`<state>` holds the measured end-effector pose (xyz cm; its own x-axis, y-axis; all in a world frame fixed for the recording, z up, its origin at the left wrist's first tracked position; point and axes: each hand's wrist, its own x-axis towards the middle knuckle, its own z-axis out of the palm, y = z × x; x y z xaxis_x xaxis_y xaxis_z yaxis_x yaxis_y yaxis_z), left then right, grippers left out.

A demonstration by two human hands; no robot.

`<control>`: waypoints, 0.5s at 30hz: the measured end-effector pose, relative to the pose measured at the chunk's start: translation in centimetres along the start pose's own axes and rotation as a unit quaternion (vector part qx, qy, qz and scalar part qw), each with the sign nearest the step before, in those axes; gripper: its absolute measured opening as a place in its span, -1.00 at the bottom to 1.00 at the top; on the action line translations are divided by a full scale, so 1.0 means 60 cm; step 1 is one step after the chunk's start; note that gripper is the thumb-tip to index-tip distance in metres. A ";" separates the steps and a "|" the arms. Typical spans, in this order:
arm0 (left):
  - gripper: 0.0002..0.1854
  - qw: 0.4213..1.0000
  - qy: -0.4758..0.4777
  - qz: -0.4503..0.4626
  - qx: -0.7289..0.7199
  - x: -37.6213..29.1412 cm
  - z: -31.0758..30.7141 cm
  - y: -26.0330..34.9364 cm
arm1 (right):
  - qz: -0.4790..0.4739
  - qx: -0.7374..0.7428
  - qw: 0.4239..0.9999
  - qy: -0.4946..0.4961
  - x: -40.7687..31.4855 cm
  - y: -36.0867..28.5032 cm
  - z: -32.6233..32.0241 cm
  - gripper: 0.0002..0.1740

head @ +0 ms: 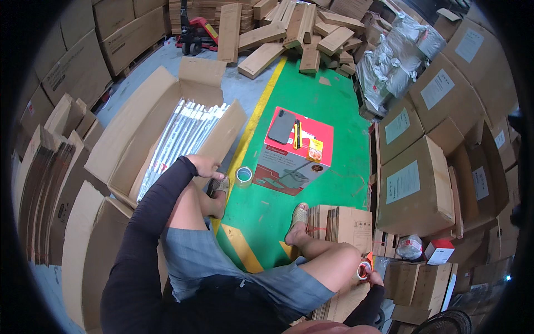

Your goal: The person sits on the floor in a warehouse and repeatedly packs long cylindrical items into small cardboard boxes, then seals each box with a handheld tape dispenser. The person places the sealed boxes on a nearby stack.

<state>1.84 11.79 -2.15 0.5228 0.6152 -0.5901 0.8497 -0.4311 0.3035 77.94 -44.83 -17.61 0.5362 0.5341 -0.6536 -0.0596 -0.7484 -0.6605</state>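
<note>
My left hand (207, 166) is held above my left knee, beside the near wall of a long open cardboard carton (137, 104). Nothing shows in its fingers, which are slightly apart. Inside the carton lies a bundle of plastic-wrapped white and silver poles (187, 133). Low on the right, my right hand (374, 277) grips an orange tape dispenser (363, 270) loaded with a tape roll, beside my right knee. Flattened cardboard boxes (361, 225) stand close to that hand. A roll of clear tape (243, 175) rests on the floor near my left foot.
Ahead stands a red and grey printed box (288, 167) carrying a phone (281, 127), a yellow utility knife (297, 134) and a small yellow packet (315, 150). Large cartons (411, 179) line the right side. Long narrow boxes (292, 33) lie heaped beyond, near a red pallet jack (200, 33).
</note>
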 end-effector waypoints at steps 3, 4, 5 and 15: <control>0.08 0.998 0.020 0.056 -0.026 0.038 0.008 0.008 | 0.034 -0.182 0.980 0.078 -0.039 -0.001 -0.080 -0.56; 0.08 0.999 0.021 0.044 -0.016 0.023 0.005 0.009 | 0.007 -0.129 0.989 0.064 -0.029 -0.022 -0.060 -0.57; 0.07 0.999 0.020 0.033 -0.007 0.008 0.004 0.011 | -0.017 -0.077 0.996 0.049 -0.030 -0.041 -0.045 -0.58; -0.15 0.965 0.178 0.193 0.003 0.055 0.023 0.048 | -0.345 -0.245 0.899 0.112 -0.232 -0.410 0.009 -0.82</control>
<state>5.90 11.64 -4.25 0.7913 0.5954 -0.1393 0.5873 -0.6765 0.4443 71.49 -33.64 7.56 0.4619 0.8866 -0.0245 0.7012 -0.3820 -0.6020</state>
